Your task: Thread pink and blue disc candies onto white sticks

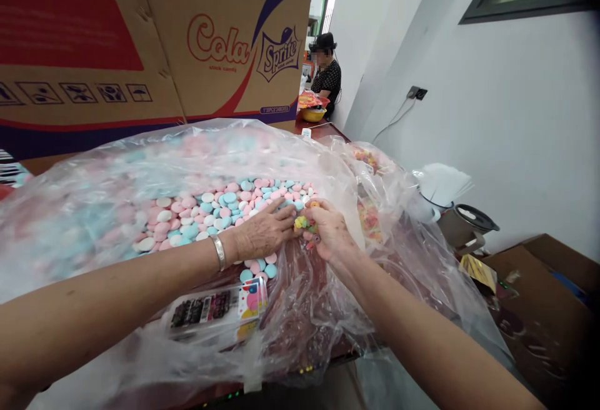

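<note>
Pinched in the fingers of my right hand [332, 230] is a small bunch of multicoloured candy beads [305, 225], yellow, green, orange and pink. My left hand [263, 230], with a silver bracelet on its wrist, reaches in from the left, fingers stretched and slightly apart. Its fingertips lie close beside the bunch; whether they touch it I cannot tell. Behind both hands, pink, blue and white round candies [206, 216] spill from a large clear plastic bag [225, 138]. Several more candies [259, 269] lie below my left wrist.
A clear box of dark small items [213, 310] stands near the front edge. A big cardboard carton [162, 41] rises behind the bag. To the right are packs of colourful candy [370, 219], a dark lidded container [466, 225] and a carton [539, 297]. A person [325, 75] sits farther back.
</note>
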A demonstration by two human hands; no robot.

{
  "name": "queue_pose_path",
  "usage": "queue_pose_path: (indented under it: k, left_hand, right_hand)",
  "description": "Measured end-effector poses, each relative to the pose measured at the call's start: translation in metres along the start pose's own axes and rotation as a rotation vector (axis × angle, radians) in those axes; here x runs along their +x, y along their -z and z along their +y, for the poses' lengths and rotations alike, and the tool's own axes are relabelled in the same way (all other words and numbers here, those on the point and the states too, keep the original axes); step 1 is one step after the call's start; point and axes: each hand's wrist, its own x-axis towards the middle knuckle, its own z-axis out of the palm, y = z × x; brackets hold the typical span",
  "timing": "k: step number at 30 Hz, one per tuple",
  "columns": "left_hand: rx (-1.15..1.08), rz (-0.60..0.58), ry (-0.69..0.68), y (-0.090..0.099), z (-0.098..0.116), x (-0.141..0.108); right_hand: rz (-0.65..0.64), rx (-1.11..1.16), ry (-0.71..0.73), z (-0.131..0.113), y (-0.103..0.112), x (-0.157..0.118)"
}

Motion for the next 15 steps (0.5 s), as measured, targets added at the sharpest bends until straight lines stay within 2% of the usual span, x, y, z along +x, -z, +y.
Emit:
queue_pose_path:
  k: [4, 6, 8, 10, 12, 15]
  left_hand:
    - [0.056, -0.021, 0.060, -0.002, -0.005, -0.007]
    - [0.054, -0.014, 0.065, -0.005, -0.006, -0.008]
    - [0.042, -0.012, 0.068, -0.007, -0.007, -0.009]
    - [0.036, -0.028, 0.070, -0.009, -0.006, -0.009]
    - [0.032, -0.045, 0.067, -0.010, -0.006, -0.009]
    - [0.022, -0.055, 0.069, -0.011, -0.005, -0.009]
  right_hand:
    - [0.037, -0.126, -0.010, 0.014, 0.006, 0.003]
    - [-0.033, -0.293, -0.005, 0.018, 0.011, 0.002]
    - [-0.173, -0.550, 0.087, 0.017, 0.016, 0.001]
    - [-0.302, -0.817, 0.263, 0.008, 0.019, -0.002]
    - [-0.366, -0.988, 0.412, -0.008, 0.020, -0.006]
    - [-0.347, -1.074, 0.517, -0.046, 0.030, -0.018]
